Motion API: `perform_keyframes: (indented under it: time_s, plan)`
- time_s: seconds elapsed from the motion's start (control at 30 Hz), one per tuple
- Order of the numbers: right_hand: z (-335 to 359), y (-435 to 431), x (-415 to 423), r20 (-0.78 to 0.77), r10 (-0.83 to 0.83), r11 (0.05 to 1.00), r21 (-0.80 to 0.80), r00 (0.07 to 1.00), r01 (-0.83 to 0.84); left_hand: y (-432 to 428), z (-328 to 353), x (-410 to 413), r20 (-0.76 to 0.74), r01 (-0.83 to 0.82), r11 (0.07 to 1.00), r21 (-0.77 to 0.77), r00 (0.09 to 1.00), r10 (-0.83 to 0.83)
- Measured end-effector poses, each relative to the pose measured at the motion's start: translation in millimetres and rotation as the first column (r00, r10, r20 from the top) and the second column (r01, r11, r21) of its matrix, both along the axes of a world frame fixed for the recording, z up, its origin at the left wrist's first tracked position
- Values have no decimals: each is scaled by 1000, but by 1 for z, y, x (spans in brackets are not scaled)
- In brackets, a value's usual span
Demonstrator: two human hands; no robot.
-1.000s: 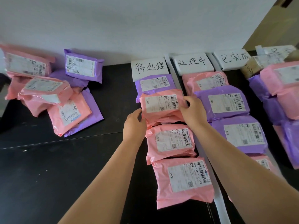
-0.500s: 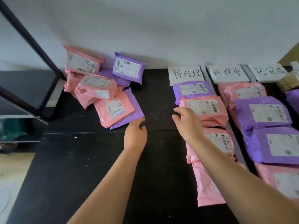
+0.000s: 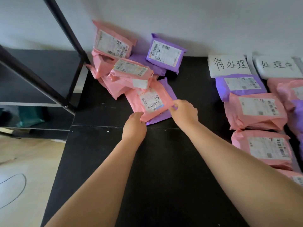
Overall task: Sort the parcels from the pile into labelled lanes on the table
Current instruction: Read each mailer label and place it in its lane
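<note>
The pile (image 3: 129, 71) slumps against the far wall at the left of the bench (image 3: 164, 161). The pink parcel (image 3: 150, 102) lies at its near edge, label up, resting on a purple parcel (image 3: 159, 117), so it looks the easiest one to take without upsetting the rest. The right hand (image 3: 185, 112) pinches its right edge, thumb and fingers (image 3: 175, 106) clamped on the plastic. The left hand (image 3: 135, 124) has its fingers curled round the near left corner. Two hands on opposite sides, I'd judge, so the soft bag lifts flat and the purple one beneath isn't dragged along. It hasn't left the pile yet. Well apart to the right, the lanes run nearward from handwritten cards (image 3: 229, 66), with sorted parcels (image 3: 255, 110) laid label up in rows, readable at a glance.
</note>
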State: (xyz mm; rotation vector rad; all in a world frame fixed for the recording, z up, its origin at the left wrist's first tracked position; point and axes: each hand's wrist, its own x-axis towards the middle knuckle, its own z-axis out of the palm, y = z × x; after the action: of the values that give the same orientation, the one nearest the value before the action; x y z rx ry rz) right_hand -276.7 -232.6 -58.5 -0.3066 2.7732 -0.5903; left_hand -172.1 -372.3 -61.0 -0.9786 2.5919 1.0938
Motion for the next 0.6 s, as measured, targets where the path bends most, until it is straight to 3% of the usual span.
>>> perform_keyframes:
  time_s: [0.17, 0.27, 0.6]
  plan:
    - [-15, -23, -11, 0, -45, 986, 158, 999, 44, -11, -8, -17, 143, 125, 992, 21, 982, -127]
    - [-21, -29, -12, 2, -86, 976, 202, 996, 83, -12, -16, -10, 69, 169, 986, 11, 983, -170]
    - [-20, -40, -3, 75, -201, 969, 160, 977, 187, -27, -21, 6, 90, 259, 966, 17, 962, -259]
